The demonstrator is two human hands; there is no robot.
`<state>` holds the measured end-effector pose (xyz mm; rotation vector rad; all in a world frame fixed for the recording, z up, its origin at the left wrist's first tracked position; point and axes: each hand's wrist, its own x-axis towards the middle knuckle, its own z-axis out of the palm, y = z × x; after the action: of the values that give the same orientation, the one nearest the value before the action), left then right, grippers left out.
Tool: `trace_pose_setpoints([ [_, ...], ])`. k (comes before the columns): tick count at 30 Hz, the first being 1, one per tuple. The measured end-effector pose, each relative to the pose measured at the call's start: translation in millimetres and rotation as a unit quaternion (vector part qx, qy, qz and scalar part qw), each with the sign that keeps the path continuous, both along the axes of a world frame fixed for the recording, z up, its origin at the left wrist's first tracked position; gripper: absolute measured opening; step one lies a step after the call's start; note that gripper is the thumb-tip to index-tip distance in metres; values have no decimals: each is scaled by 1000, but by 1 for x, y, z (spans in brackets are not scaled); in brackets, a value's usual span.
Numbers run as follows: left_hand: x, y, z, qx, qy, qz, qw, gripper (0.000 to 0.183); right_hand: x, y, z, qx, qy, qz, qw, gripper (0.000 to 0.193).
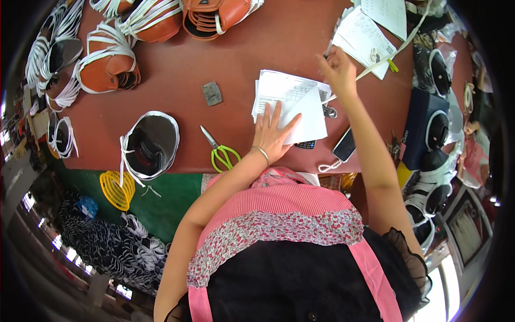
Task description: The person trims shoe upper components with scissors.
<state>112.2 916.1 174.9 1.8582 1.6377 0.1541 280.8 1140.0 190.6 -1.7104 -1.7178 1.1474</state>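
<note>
My left hand [276, 130] lies flat with spread fingers on a stack of white printed sheets [308, 110], holding it against the brown-red tabletop. A metal binder clip [330, 111] shows at the stack's right edge, and a calculator [306, 144] peeks out beneath it. To the upper right of the stack, my right hand [339, 71] is raised with its fingers pinched on a slim pen [329, 44]. A second pile of papers [360, 40] lies just beyond that hand.
Green-handled scissors [221, 153], a grey block [212, 93] and a phone [345, 145] lie on the table [241, 53]. A dark shoe upper with white edging [153, 145] sits left. Bundled orange-brown pieces [107, 64] fill the far left. A yellow basket [115, 193] is below the edge.
</note>
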Motion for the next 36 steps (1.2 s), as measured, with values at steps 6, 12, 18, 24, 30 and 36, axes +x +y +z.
trace_pose_setpoints([
  [6, -3, -1, 6, 59, -54, 13, 997, 77, -31, -90, 4, -89, 159, -9, 983, 21],
  [12, -11, -1, -13, 155, -86, 235, 956, 58, -31, -118, -19, -29, 102, 66, 992, 22],
  [18, -7, -3, -19, 77, -43, 217, 972, 87, -29, -128, -26, 26, 60, 109, 992, 21],
  [24, -14, -9, -25, 33, -34, 226, 973, 83, -37, -145, -38, 2, 58, 101, 993, 27],
  [30, -19, -12, -28, 20, -12, 198, 980, 82, -36, -146, -49, 35, 22, 133, 990, 26],
  [36, -16, -14, -33, 40, 4, 180, 983, 80, -37, -144, -43, 5, 16, 82, 997, 26],
])
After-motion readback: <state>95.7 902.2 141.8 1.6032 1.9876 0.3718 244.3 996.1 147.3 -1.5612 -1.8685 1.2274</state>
